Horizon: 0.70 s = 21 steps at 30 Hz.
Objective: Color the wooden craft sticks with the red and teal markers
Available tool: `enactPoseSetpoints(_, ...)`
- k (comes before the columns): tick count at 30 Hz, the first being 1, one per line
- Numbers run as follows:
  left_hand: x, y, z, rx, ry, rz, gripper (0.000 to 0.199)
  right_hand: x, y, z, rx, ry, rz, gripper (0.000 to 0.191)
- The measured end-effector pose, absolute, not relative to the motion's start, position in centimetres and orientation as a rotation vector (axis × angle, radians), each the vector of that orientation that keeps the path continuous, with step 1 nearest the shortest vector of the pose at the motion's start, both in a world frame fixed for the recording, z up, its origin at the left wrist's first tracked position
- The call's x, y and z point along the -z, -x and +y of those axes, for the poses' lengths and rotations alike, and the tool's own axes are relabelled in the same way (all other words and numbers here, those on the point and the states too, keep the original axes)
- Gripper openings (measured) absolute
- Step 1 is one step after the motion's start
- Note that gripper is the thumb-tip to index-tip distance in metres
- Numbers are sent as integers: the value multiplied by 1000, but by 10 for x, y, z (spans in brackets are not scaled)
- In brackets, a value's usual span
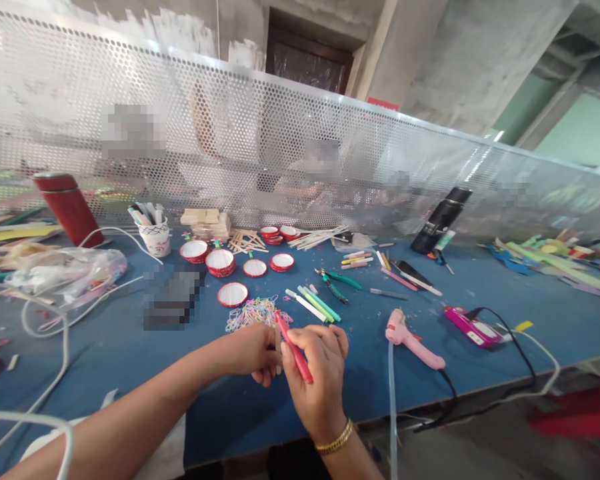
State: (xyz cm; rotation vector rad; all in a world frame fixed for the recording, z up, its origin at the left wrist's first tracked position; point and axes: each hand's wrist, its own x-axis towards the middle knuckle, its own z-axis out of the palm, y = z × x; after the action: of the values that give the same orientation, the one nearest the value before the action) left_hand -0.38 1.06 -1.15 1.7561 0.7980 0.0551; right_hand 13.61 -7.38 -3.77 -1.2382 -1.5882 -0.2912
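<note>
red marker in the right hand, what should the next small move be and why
Probably stroke the red marker lightly along the tan stick: the right hand grips the marker like a pen, its far end right by the stick, which the left hand holds. Whether they touch is hard to tell.

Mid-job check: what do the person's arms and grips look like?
The left arm and right arm show no sleeves; the left grip and right grip are gloveless. A gold-coloured bracelet of linked segments circles the right wrist; no band shows on the left.
</note>
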Motion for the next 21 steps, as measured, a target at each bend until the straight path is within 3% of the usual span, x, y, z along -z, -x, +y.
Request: enactPoseSetpoints(21, 20, 6, 14, -72, -1740, 803, 12, 38, -136, -74, 298, 1265, -1560, 10)
